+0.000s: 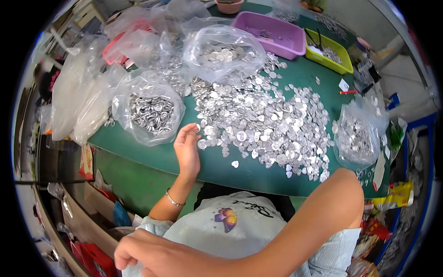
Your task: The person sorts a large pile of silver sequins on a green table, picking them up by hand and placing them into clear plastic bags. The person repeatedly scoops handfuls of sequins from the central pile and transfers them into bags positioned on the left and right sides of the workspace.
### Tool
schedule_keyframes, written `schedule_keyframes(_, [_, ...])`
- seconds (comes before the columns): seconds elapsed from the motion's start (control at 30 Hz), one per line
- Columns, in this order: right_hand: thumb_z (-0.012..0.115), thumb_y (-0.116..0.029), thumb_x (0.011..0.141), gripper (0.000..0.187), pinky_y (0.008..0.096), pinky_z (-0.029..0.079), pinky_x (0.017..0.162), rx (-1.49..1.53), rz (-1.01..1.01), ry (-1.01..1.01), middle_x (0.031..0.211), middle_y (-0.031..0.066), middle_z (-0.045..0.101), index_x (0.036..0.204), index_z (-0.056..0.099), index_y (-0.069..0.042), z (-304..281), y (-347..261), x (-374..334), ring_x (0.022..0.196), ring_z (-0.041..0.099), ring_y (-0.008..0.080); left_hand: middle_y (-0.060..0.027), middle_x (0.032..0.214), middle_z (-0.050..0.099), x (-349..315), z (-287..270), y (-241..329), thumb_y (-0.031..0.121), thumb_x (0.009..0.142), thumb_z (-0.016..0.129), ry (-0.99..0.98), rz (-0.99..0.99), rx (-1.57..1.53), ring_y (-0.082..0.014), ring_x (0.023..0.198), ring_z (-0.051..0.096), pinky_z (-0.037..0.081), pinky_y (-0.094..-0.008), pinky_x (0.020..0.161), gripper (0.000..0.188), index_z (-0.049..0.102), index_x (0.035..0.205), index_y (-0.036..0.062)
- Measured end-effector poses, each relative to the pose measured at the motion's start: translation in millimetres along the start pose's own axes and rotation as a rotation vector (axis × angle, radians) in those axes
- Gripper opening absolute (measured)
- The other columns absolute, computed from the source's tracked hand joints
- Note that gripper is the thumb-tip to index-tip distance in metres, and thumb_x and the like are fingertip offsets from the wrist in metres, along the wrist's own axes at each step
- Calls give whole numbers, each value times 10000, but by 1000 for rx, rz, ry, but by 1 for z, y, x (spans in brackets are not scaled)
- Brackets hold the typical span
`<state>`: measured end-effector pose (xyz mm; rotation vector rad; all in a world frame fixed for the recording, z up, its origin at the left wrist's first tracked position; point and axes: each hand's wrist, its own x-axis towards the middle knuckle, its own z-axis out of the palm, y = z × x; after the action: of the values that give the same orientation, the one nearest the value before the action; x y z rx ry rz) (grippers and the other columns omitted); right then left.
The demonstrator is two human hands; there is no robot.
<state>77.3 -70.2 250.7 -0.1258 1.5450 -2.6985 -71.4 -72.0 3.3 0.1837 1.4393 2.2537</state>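
Observation:
My left hand (187,150) is raised at the near left side of a heap of small flat silver metal pieces (272,124). Its fingers are bent together, and a small round silver piece (198,128) shows at the fingertips. Below that wrist is a silver bangle (174,198). My right forearm crosses in front of my body, bringing my right hand (147,254) to the lower left beside my left sleeve. Its fingers are curled, and their undersides are hidden. One loose silver piece (235,164) lies apart from the heap, near the table's front edge.
On the green table (134,150), clear bags hold silver rings (151,113), flat pieces (224,53) and more metal bits (355,138). A purple basin (272,34) and a yellow-green tray (330,55) stand at the back. Drawers (78,212) are at the left. A red pen (348,92) lies at the right.

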Motion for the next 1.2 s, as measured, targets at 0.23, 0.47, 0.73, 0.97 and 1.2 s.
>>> schedule_keyframes(0.23, [403,8,824,165,331,448,756,90,5,-200,905,158,589,909,543,27,-15,-25,-3,876,560,248,-57,1011,602,7,17,-12,-30,837,488,-16,66,101,-129,949,541,417,-261,845,219,596,1027,-16])
schedule_keyframes(0.47, [456,-20,795,119,357,461,668,170,13,-56,809,152,595,878,536,8,2,-19,-1,765,574,279,-76,1120,567,26,39,-16,-80,794,458,-23,221,260,-158,1067,507,381,-289,937,328,571,1097,-26])
schedule_keyframes(0.73, [466,-77,871,157,345,422,817,-154,36,-412,971,109,520,1013,489,-12,-42,8,-22,936,518,226,-197,1231,440,94,36,-43,63,738,607,-145,670,1073,-362,1139,430,353,-410,975,417,533,1145,14])
schedule_keyframes(0.97, [566,-166,848,271,329,447,844,-757,331,23,1028,138,581,1067,573,-6,-199,17,3,949,570,240,-204,1367,317,87,46,-47,234,767,675,-216,550,1501,-446,1231,303,323,-519,982,598,429,1288,72])
schedule_keyframes(1.2, [653,-329,798,576,468,302,993,-1630,-71,758,1228,205,474,1231,453,-7,-360,111,49,1195,387,363,-150,1293,391,81,48,-32,200,741,691,-261,568,1479,-391,1135,384,382,-475,920,520,487,1197,56])
